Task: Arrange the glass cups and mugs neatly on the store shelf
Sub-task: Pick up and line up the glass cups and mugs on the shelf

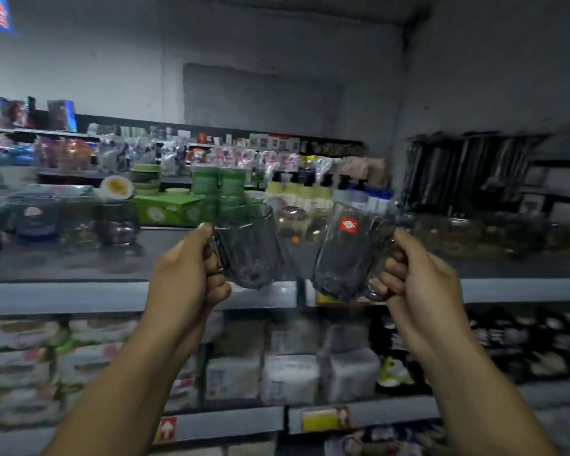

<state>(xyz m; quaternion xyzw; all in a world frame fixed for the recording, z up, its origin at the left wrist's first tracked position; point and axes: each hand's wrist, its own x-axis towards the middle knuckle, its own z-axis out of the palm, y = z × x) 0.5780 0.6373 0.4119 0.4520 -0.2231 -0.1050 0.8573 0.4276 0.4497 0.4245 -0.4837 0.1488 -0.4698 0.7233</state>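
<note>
The left hand (191,271) grips the handle of one glass mug (249,248); the right hand (415,274) grips the handle of a second mug (346,255) bearing a red sticker (348,224). Both mugs hang in the air, tilted toward each other, above the shelf (63,261) edge, near more glassware (79,222) at the left.

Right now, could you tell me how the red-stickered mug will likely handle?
Probably rigid and fragile: the mug looks like clear glass. The right hand grips its handle, so slipping seems unlikely. It is tilted, so it might tip if released.
</note>
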